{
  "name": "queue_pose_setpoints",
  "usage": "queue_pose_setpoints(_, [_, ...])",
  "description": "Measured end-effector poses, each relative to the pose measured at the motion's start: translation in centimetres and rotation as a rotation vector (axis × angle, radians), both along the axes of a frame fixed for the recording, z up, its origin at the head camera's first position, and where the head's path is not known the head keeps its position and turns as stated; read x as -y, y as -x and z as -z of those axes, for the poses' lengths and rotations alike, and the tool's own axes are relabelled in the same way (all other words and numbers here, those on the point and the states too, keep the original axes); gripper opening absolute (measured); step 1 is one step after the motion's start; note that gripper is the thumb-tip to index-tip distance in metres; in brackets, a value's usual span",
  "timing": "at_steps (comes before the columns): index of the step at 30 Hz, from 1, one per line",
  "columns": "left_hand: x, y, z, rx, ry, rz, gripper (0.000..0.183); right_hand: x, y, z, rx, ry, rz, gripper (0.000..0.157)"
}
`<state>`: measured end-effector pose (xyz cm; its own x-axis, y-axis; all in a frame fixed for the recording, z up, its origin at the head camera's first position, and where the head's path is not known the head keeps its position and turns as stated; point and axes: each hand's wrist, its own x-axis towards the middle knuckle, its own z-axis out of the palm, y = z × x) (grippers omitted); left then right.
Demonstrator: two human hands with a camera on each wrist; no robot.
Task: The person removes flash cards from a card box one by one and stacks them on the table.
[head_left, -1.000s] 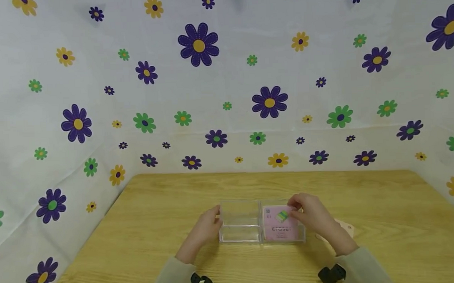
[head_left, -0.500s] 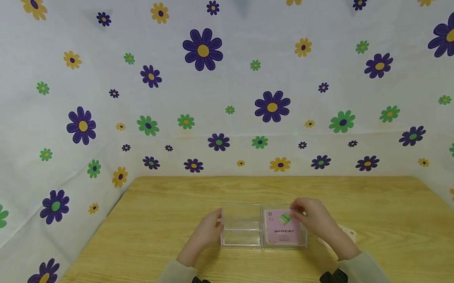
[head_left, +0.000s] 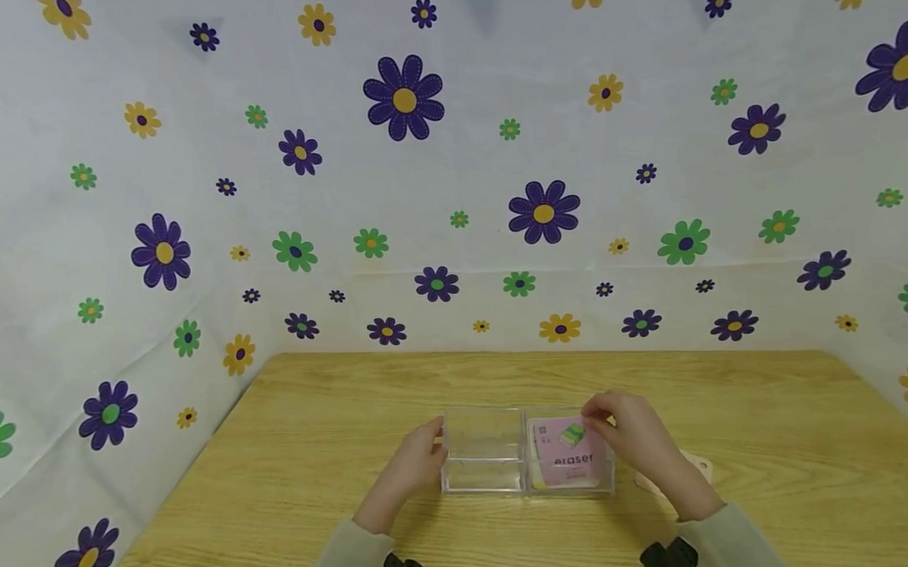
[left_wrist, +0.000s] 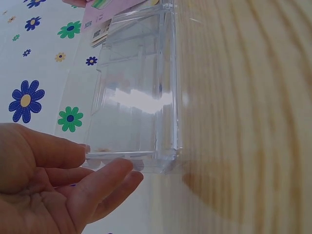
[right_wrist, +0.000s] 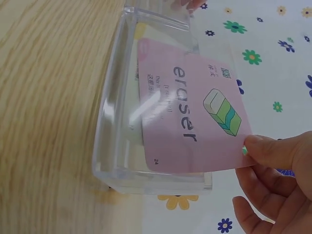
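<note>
A clear plastic card holder (head_left: 482, 476) with two side-by-side compartments stands on the table. In its right compartment is a pink card (head_left: 573, 454) printed with "eraser" and a green-and-white eraser picture. My right hand (head_left: 630, 432) pinches this card's upper right corner between thumb and fingers. The card leans at a slant, partly behind the front wall. Behind it, pale cards (right_wrist: 134, 112) show in the same compartment. My left hand (head_left: 410, 469) holds the holder's left end, thumb and fingers at its edge (left_wrist: 119, 155). The left compartment holds no cards.
A light-coloured flat piece (head_left: 698, 467) with small holes lies on the wooden table (head_left: 338, 404), partly hidden under my right forearm. A white flowered cloth (head_left: 449, 150) hangs behind the table and along its sides.
The pink card has risen slightly and tilted in the compartment, so its printed word shows in full. My right hand moved a little with it; my left hand kept its place on the holder.
</note>
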<state>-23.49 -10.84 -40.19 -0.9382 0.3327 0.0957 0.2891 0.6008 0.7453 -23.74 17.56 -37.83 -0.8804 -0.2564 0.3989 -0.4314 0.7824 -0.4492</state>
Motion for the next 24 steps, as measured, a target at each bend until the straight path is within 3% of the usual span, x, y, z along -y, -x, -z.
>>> queue_pose_setpoints(24, [0.1,0.3,0.1,0.009,0.018,-0.003,0.044,-0.1,-2.5,-2.7,-0.216,0.089,-0.068,0.014])
